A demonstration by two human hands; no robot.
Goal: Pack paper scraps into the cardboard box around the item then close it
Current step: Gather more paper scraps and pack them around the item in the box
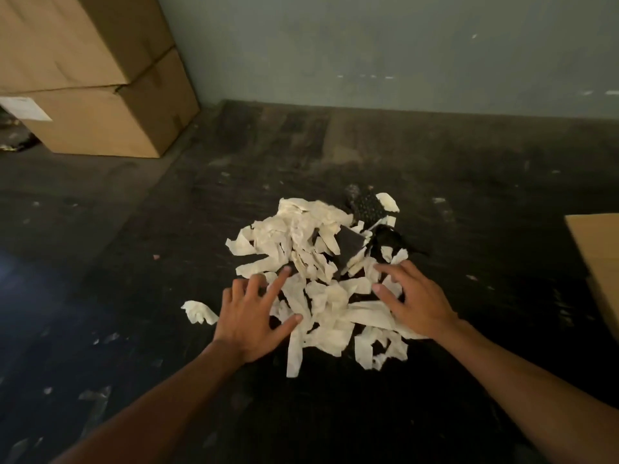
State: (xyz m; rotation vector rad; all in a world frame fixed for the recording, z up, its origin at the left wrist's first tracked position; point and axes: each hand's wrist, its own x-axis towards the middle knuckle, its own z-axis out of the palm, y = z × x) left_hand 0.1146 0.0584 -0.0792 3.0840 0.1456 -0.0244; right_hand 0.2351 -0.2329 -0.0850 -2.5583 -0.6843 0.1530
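One big pile of paper scraps (318, 272) lies on the dark floor (134, 262), with one small scrap (199, 311) lying alone just left of it. Two hands reach into the near side of the pile: the left hand (258, 316) and the right hand (412, 296) both lie flat with fingers spread, holding nothing. One cardboard box (599, 262) sits at the right edge, apart from the pile, and two big boxes (100, 78) are stacked at the far left by the wall (368, 45)

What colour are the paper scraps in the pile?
Cream-white paper scraps, shown best in the head view.
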